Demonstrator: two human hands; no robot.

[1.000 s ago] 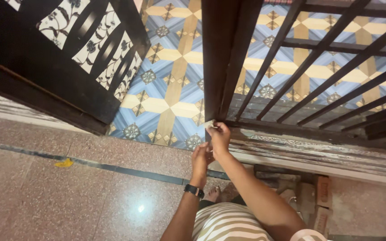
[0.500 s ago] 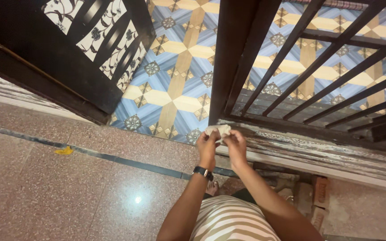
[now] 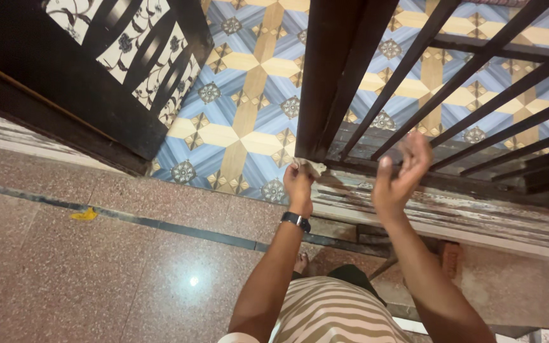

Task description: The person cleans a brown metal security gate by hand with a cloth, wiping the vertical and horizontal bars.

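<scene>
- Nearest the camera, a striped top (image 3: 332,314) fills the bottom edge, with both bare forearms rising from it toward a dark metal gate.
- Below, a bare foot (image 3: 302,262) shows on the speckled pink floor (image 3: 96,279), which carries a glare spot, a dark inlaid strip (image 3: 179,230) and a small yellow scrap (image 3: 84,215) lying on that strip to the left.
- To the right of the foot, reddish bricks (image 3: 450,258) lie at the base of a worn, paint-streaked sill (image 3: 478,219).
- On the left wrist sits a black watch (image 3: 295,220); the left hand (image 3: 298,184) is closed around a small pale rag (image 3: 308,167), pressing it against the foot of the gate post (image 3: 332,76), right where the post meets the sill.
- Alongside, the right hand (image 3: 398,174) is raised and open, fingers spread and loosely curled, holding nothing; it hovers just in front of the slanting gate bars (image 3: 478,70), and whether it touches them cannot be told.
- Farther out, beyond the post and bars, a blue and tan patterned tile floor (image 3: 249,108) spreads away.
- At the upper left, a second dark gate leaf (image 3: 84,95) with curved bars stands swung open, white floral tiles (image 3: 154,70) showing through it.
</scene>
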